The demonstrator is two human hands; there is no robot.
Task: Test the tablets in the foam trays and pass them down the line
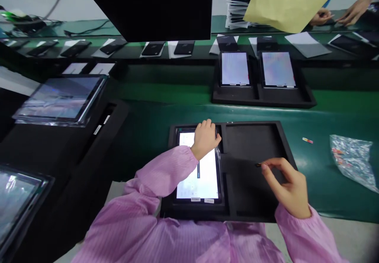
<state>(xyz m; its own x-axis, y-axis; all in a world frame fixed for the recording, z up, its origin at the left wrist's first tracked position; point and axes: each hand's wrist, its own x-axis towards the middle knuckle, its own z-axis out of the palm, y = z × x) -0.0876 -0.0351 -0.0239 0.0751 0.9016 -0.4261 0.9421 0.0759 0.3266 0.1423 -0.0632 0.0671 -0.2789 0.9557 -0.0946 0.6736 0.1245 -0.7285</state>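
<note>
1. The person's left hand (pixel 205 138) lies over the upper part of a lit tablet (pixel 185 182), back of the hand up. Its forearm, in a pink sleeve (pixel 167 170), slants in from the lower left across the screen.
2. The fingers of that hand sit close together and bend down near the tablet's far edge, while the thumb angles out to the right. Whether they grip or merely rest there cannot be told.
3. The tablet sits in the left compartment of a black tray (pixel 231 205), its screen bright and facing up, with two white labels along its near edge.
4. The right hand (pixel 291 188) is held above the right part of the same tray, its wrist toward the lower right and its fingertips pointing left. Thumb and index finger are pinched together on a small dark piece (pixel 258 165), too small to identify, which pokes out to the left of the fingertips.
5. On the green table (pixel 316 176), right of the tray, lie a small strip (pixel 307 140) of white, yellow and red and, farther right, a clear plastic bag (pixel 353 158) with orange-red bits showing.
6. Beyond the tray, a second black tray (pixel 266 99) holds two devices with lit screens, side by side.
</note>
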